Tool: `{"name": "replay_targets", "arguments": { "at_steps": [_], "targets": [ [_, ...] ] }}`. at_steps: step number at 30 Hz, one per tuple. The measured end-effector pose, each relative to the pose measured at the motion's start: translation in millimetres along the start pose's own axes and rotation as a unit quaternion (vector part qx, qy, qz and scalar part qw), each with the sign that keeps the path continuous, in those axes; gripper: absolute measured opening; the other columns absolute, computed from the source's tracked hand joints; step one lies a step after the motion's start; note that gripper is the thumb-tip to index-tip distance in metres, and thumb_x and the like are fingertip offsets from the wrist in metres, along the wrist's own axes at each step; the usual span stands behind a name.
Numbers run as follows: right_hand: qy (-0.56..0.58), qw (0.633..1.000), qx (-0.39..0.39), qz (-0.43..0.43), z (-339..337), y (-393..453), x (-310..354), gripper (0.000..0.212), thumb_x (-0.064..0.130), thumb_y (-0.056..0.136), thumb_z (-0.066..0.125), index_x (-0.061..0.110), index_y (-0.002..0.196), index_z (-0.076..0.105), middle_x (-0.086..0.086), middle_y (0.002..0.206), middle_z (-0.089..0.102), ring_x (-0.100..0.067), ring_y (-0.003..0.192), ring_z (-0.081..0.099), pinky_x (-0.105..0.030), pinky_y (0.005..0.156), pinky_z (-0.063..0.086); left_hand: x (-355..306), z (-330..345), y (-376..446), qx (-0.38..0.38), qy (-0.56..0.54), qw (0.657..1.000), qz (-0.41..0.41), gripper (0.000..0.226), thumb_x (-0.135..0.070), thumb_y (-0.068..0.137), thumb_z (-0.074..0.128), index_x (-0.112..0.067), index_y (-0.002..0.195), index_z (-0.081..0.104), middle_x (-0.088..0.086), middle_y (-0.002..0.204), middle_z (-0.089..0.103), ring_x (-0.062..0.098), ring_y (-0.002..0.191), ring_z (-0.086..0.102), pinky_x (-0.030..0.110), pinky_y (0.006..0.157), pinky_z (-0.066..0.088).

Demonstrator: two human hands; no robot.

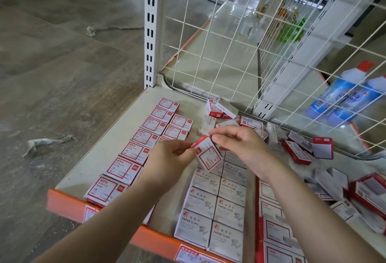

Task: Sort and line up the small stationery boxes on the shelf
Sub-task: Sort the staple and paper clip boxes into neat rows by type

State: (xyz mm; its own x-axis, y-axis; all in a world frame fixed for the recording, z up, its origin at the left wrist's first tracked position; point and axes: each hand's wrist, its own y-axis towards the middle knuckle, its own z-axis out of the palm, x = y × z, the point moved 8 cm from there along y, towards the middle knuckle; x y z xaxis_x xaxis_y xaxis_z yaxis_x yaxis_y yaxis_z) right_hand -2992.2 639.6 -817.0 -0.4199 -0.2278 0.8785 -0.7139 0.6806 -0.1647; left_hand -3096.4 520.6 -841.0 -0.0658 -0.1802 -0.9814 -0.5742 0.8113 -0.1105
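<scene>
Above the shelf (108, 150), between the rows, both hands pinch one red box (208, 154): left hand (169, 156) at its end, right hand (240, 143) on top. Light, stiff cardboard probably; best held by the short sides.

Open front, caged back and right

The shelf (117, 137) is reachable over its orange front edge (69, 202), with a bare strip along its left side. The wire grid (208, 53) closes the back and right. Rows of paper-clip boxes (133, 154) cover the middle; a loose heap of boxes (302, 152) crowds the right.
</scene>
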Motion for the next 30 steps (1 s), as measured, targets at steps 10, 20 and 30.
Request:
{"name": "replay_targets", "arguments": {
  "at_steps": [10,20,30],
  "targets": [
    [-0.019,0.999,-0.029,-0.014,-1.0,1.0,8.0,0.013,0.021,0.081,0.070,0.034,0.082,0.069,0.010,0.092,0.069,-0.003,0.090,0.063,-0.016,0.079,0.046,4.6,3.7,-2.4,-0.009,0.029,1.000,-0.005,0.042,-0.019,0.088,0.061,-0.010,0.128,0.054,-0.015,0.086,0.064,-0.006,0.076,0.061,0.004,0.061,0.047],
    [0.089,0.981,-0.171,0.000,-12.2,0.4,-0.4,0.010,0.016,0.087,0.063,0.025,0.085,0.067,0.000,0.085,0.069,-0.012,0.076,0.065,-0.023,0.067,0.051,8.1,15.7,-3.9,0.018,0.124,0.991,-0.047,0.031,-0.031,0.097,0.043,-0.017,0.076,0.062,-0.002,0.066,0.055,0.008,0.053,0.047,0.016,0.050,0.035],
    [0.056,0.995,-0.081,-0.012,4.5,-5.6,0.9,0.035,0.017,0.090,0.058,0.028,0.122,0.057,-0.011,0.097,0.066,-0.009,0.073,0.065,-0.018,0.068,0.053,-2.0,-2.1,-4.2,-0.063,0.079,0.995,-0.002,0.026,-0.024,0.097,0.044,-0.026,0.112,0.066,-0.022,0.071,0.056,0.001,0.061,0.053,0.012,0.051,0.038]
  ]
}}
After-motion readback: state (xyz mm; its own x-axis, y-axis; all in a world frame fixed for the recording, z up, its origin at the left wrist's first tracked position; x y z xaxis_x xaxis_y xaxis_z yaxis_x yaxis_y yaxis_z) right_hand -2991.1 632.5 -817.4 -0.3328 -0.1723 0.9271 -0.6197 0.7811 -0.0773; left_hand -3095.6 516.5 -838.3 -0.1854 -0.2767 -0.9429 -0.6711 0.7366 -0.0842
